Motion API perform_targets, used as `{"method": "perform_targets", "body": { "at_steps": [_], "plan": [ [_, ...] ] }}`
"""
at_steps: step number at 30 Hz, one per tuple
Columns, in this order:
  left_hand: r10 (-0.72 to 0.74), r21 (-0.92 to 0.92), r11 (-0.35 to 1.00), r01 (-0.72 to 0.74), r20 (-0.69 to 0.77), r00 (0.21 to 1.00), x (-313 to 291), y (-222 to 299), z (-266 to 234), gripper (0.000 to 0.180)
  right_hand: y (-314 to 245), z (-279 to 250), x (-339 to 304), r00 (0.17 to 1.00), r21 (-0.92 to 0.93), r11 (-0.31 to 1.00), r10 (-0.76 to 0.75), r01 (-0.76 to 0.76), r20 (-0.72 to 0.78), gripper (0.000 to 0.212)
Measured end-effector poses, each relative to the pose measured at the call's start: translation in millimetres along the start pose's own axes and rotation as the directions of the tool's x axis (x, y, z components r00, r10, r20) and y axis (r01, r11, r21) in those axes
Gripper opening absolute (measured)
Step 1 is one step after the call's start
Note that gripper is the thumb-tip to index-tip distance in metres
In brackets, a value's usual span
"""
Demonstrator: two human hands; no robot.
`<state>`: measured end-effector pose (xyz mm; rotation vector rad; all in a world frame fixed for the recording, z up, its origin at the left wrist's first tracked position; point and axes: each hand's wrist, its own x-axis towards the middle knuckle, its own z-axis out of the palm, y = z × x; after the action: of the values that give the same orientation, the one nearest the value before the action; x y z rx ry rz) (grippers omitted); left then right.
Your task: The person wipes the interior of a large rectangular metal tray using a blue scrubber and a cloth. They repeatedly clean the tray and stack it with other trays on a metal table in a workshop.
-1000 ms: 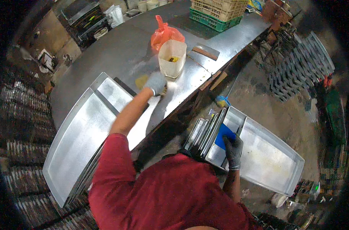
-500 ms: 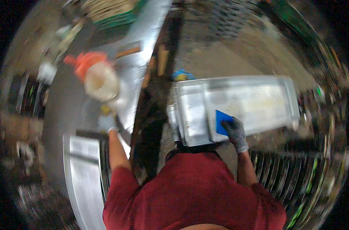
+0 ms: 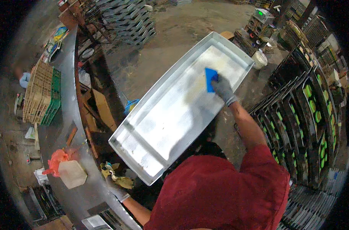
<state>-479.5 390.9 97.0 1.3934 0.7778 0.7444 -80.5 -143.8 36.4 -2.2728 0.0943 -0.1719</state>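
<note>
My right hand (image 3: pixel 222 89), in a grey glove, grips a blue flat scraper (image 3: pixel 210 79) over the far right part of a long, shallow metal tray (image 3: pixel 159 115). The tray lies slantwise in front of me, its rim raised all round and pale smears on its floor. Down at the left, by the edge of the metal table, my gloved left hand (image 3: pixel 117 190) is closed on a crumpled yellowish cloth (image 3: pixel 123 181). Its fingers are partly hidden by the cloth and the dark surroundings.
On the metal table (image 3: pixel 61 132) at left stand a whitish plastic container (image 3: pixel 72 173), a red plastic bag (image 3: pixel 58 160) and stacked crates (image 3: pixel 42 92). Racks of dark trays holding green pieces (image 3: pixel 297 122) rise at right. Stacked metal trays (image 3: pixel 124 19) stand far off; a white bucket (image 3: pixel 259 59) sits beyond the tray.
My view has turned, so the tray now lies slantwise. My right hand has carried the scraper to the tray's far part. My left hand has left the tabletop for the table's edge.
</note>
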Motion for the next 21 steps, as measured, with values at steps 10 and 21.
{"method": "perform_targets", "body": {
  "at_steps": [10,21],
  "plan": [
    [-0.111,-0.076,0.993,0.091,-0.316,0.942,-127.9,-69.5,202.6,0.041,65.8,-68.5,221.5,1.000,-0.717,0.696,-0.024,0.030,0.018,0.031],
    [-0.047,0.058,0.996,0.072,-0.351,0.935,-129.3,-127.9,166.8,0.056,83.7,-7.5,398.3,0.968,-0.446,0.895,0.121,-0.011,0.219,0.034]
  ]
}}
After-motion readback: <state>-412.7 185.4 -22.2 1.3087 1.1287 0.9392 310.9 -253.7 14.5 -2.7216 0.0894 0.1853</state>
